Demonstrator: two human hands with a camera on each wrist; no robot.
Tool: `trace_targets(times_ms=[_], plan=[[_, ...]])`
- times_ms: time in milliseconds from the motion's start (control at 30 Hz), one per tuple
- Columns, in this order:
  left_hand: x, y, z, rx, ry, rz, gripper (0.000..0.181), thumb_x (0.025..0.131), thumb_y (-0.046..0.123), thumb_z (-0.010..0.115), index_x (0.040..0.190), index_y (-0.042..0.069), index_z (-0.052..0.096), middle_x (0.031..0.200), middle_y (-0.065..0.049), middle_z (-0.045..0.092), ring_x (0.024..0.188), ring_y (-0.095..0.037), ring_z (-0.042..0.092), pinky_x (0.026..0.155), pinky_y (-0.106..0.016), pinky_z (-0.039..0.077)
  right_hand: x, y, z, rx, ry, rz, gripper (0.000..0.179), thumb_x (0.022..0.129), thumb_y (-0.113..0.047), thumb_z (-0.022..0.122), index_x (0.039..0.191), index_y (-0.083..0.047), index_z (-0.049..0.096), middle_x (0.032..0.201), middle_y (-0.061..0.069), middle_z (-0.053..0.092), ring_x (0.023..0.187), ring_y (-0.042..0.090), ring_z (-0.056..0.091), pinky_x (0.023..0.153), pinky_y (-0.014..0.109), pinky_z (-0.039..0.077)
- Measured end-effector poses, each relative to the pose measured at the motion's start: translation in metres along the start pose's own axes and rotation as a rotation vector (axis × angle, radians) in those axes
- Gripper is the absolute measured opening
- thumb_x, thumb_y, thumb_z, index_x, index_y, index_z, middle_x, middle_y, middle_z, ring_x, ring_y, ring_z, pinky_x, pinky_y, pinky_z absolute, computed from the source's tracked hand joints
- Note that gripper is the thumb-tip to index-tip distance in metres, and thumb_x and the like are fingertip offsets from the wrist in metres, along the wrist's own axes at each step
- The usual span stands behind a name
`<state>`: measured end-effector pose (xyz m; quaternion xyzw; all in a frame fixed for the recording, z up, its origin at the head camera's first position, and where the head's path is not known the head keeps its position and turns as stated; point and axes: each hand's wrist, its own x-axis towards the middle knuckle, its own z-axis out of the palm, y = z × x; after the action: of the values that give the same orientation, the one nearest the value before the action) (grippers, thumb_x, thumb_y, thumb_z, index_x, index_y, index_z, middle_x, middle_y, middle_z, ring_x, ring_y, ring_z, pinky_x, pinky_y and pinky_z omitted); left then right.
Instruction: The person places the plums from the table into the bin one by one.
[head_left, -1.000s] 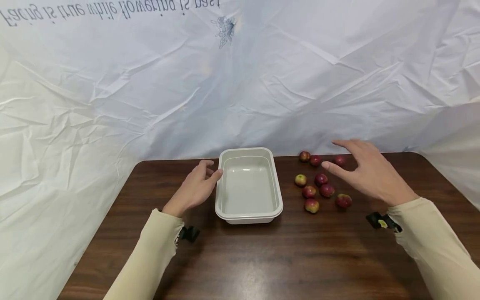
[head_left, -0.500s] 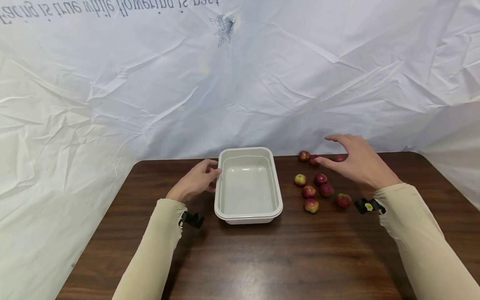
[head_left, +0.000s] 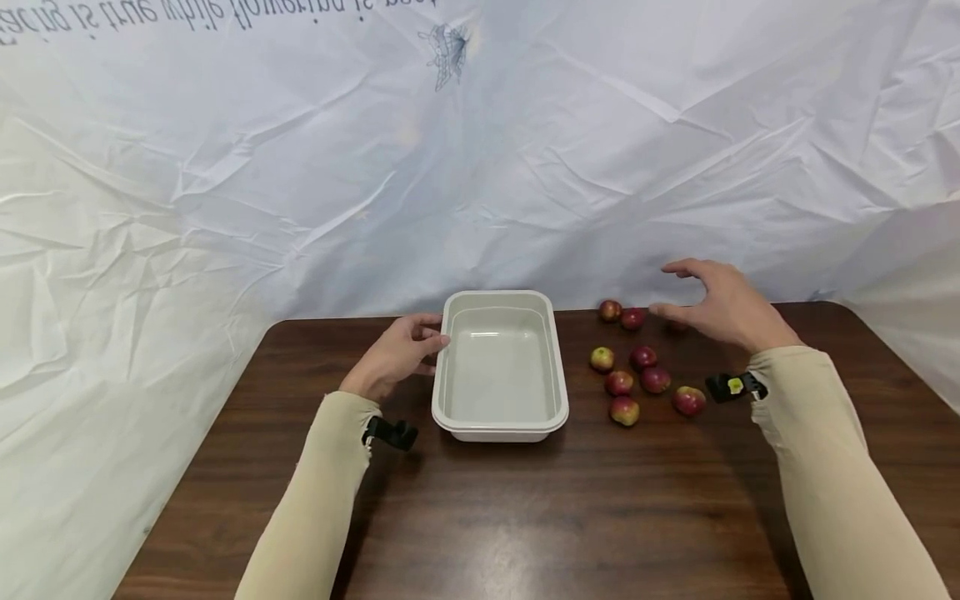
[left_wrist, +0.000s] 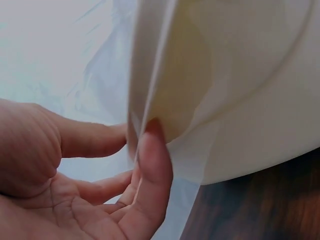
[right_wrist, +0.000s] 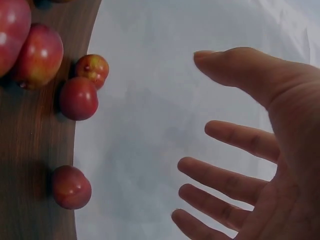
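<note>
A pale grey rectangular plastic tub stands at the middle of the table, its rim showing a doubled edge. My left hand pinches the tub's left rim; in the left wrist view the thumb and fingers close on it from both sides. Right of the tub lie several small red and yellow fruits, like little apples or plums. My right hand hovers over the far ones, fingers spread and holding nothing. One fruit at the far edge is mostly hidden beneath it in the head view.
The dark wooden table ends at its back edge against a hanging white cloth with printed lettering. Black camera straps sit on both wrists.
My left hand has closed on the tub's rim, and the tub has shifted slightly. The right hand has moved a little away and left, staying spread. The fruits lie where they were.
</note>
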<state>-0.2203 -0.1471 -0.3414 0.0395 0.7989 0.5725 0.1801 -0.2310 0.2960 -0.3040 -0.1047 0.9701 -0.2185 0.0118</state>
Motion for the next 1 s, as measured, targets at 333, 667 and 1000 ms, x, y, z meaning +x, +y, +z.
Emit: trace_targets(times_ms=[333,667,1000], plan=[[-0.003,-0.007,0.002,0.017,0.014,0.001,0.050,0.107,0.017,0.055,0.153,0.007,0.039,0.132,-0.020,0.057,0.113,-0.029,0.064,0.088,-0.039,0.060,0.003,0.019,0.005,0.042,0.016,0.011,0.073,0.094,-0.049,0.071,0.149,-0.007,0.046,0.147,0.031,0.046,0.136,0.052,0.041,0.103,0.070,0.038],[0.000,0.001,0.004,0.037,-0.039,0.022,0.056,0.106,0.017,0.057,0.157,0.009,0.036,0.132,-0.019,0.056,0.118,-0.031,0.063,0.094,-0.042,0.060,0.004,0.044,0.008,-0.031,-0.046,-0.035,0.063,0.097,-0.035,0.071,0.147,-0.002,0.048,0.145,0.034,0.048,0.132,0.055,0.045,0.100,0.071,0.041],[0.000,0.003,0.007,0.008,-0.036,-0.006,0.058,0.104,0.010,0.059,0.156,0.007,0.035,0.130,-0.021,0.056,0.111,-0.029,0.065,0.086,-0.038,0.063,0.013,0.061,0.026,-0.043,-0.068,-0.089,0.056,0.097,-0.021,0.071,0.144,0.003,0.050,0.140,0.035,0.053,0.129,0.055,0.049,0.100,0.069,0.044]])
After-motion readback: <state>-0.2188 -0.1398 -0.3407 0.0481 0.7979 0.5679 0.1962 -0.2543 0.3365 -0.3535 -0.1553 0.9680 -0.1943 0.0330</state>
